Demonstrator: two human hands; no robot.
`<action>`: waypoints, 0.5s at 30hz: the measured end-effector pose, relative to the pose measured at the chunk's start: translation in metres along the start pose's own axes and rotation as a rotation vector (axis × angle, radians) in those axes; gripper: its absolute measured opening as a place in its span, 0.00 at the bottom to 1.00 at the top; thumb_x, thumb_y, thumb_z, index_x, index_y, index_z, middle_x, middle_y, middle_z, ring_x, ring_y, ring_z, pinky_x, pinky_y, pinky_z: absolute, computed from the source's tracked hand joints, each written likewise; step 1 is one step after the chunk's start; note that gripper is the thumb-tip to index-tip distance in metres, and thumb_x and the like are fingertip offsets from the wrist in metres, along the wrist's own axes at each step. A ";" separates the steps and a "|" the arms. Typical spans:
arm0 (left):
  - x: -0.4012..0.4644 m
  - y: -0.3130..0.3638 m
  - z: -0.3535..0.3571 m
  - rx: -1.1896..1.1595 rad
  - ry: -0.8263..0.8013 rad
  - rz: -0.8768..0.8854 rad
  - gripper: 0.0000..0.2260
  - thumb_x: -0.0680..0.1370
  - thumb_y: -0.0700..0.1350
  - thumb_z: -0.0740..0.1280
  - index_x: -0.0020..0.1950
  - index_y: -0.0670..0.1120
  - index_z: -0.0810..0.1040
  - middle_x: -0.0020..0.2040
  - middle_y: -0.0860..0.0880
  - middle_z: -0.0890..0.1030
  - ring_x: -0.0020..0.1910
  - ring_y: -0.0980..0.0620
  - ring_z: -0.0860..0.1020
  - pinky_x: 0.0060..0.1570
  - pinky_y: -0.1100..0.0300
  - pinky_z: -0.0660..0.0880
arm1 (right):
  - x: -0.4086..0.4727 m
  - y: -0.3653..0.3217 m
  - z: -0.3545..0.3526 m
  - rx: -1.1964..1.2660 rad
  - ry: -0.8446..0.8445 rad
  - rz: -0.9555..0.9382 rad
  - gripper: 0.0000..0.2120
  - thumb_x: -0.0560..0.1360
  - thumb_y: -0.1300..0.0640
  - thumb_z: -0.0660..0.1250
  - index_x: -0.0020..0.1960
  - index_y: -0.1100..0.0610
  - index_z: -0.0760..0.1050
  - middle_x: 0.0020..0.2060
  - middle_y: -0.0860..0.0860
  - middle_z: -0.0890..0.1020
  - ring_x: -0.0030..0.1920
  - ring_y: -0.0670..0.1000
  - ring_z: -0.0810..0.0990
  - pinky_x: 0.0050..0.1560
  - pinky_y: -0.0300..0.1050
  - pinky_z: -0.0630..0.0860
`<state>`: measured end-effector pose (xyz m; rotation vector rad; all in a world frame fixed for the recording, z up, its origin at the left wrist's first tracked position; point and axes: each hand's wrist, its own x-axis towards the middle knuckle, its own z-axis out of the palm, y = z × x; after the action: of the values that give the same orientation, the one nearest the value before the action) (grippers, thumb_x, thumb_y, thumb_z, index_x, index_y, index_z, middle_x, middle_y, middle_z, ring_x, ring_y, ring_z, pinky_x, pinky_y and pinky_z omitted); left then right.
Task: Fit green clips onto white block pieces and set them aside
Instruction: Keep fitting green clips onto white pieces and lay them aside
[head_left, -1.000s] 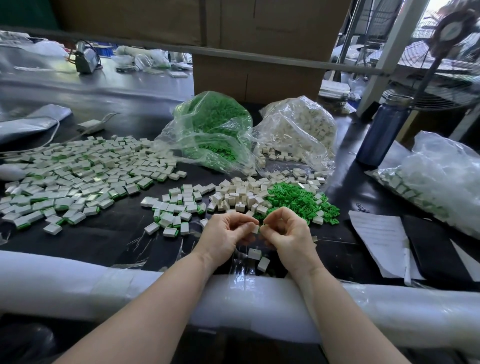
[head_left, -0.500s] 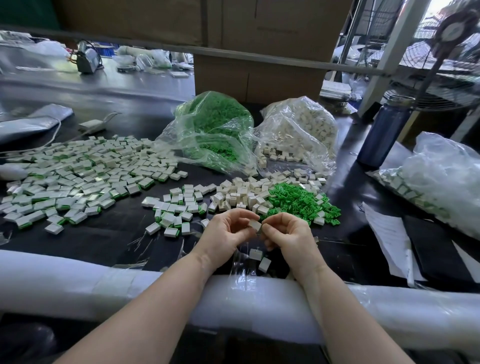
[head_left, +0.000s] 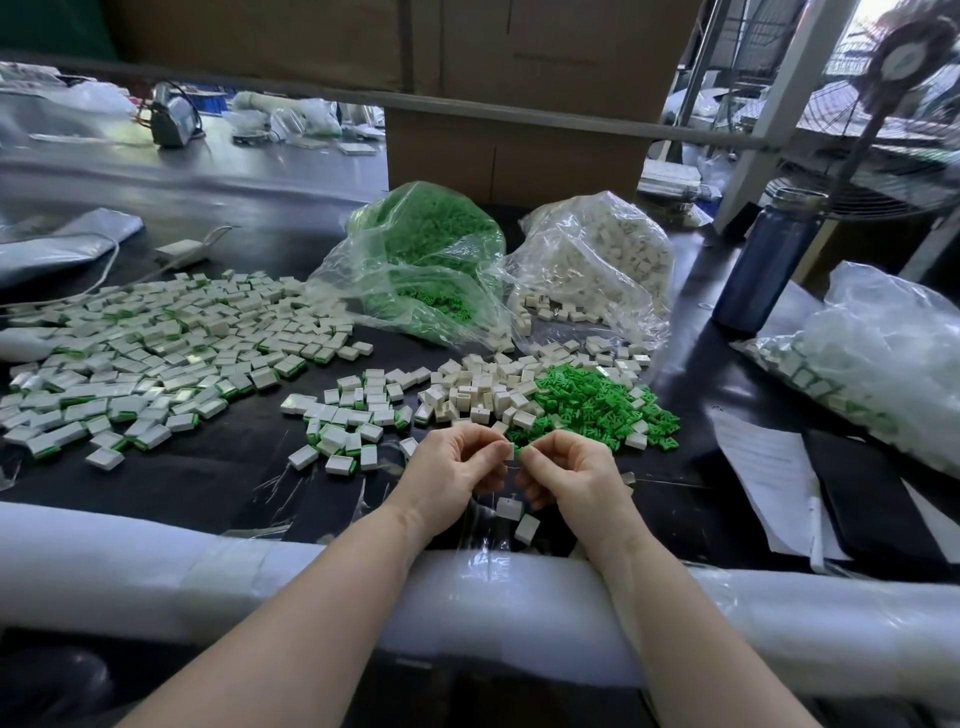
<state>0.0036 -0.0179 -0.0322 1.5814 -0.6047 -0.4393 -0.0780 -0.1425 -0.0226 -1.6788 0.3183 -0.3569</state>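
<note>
In the head view, at lower centre, your left hand (head_left: 457, 470) and right hand (head_left: 569, 475) pinch one white block (head_left: 510, 453) with its green clip (head_left: 517, 447) between curled fingertips. Press crookedly and the clip could skew or spring away.

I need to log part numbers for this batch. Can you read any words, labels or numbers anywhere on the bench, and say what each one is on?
No text can be read.
Printed sheet of paper right of the hands: lines of print, too small and blurred to read.
Cardboard box behind the bags: a faint mark, not legible.
Blue bottle, bag of green clips, bag of white blocks: no label visible.
</note>
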 end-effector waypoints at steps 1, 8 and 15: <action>-0.001 0.001 0.001 0.017 -0.004 -0.009 0.06 0.77 0.39 0.65 0.42 0.46 0.78 0.32 0.52 0.78 0.29 0.61 0.77 0.32 0.68 0.75 | 0.000 0.000 0.000 -0.014 0.002 -0.001 0.06 0.76 0.65 0.64 0.40 0.63 0.75 0.26 0.52 0.78 0.25 0.46 0.74 0.27 0.37 0.74; -0.003 0.006 0.003 0.151 -0.011 -0.042 0.05 0.77 0.40 0.65 0.48 0.40 0.80 0.37 0.46 0.79 0.34 0.54 0.75 0.38 0.58 0.78 | 0.000 0.001 0.000 -0.154 0.001 0.001 0.11 0.75 0.65 0.65 0.35 0.58 0.74 0.26 0.53 0.77 0.24 0.43 0.72 0.26 0.36 0.69; -0.004 0.006 0.003 0.265 -0.024 -0.009 0.05 0.77 0.40 0.66 0.48 0.40 0.81 0.36 0.46 0.78 0.35 0.52 0.75 0.42 0.56 0.76 | 0.000 0.001 -0.001 -0.252 -0.016 -0.018 0.10 0.74 0.66 0.65 0.34 0.59 0.74 0.25 0.49 0.75 0.27 0.46 0.72 0.31 0.37 0.69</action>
<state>-0.0021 -0.0176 -0.0265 1.8335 -0.6967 -0.3974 -0.0779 -0.1431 -0.0231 -1.9315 0.3477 -0.3263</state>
